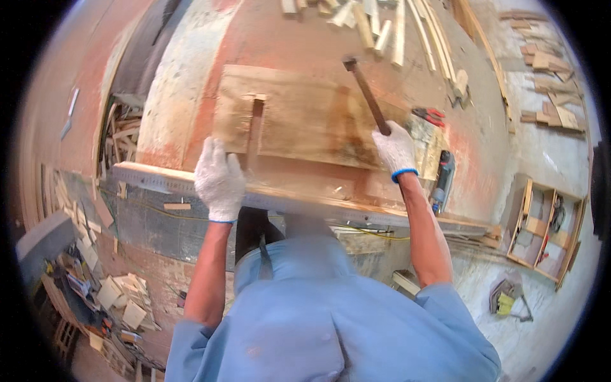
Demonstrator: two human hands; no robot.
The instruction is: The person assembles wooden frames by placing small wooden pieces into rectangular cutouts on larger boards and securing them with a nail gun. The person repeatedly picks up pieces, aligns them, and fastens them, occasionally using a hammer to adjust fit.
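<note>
My right hand (396, 149), in a white knit glove with a blue cuff, grips a hammer (369, 95) by its brown handle. The small dark head points up and away, above the wooden board (299, 114) on the bench. My left hand (219, 181), gloved likewise, rests at the bench's near edge, fingers stretched out and holding nothing. Just right of it, a narrow dark brown strip (256, 127) runs lengthwise at the board's left part, with pale wood around its far end. Blur hides whether it is a slot or a separate piece.
Red-handled pliers (429, 116) and a blue-grey power tool (443, 178) lie right of my right hand. Several wood sticks (382, 32) are at the far side. A divided wooden box (546, 230) stands at right. Wood scraps (124, 299) are heaped at lower left.
</note>
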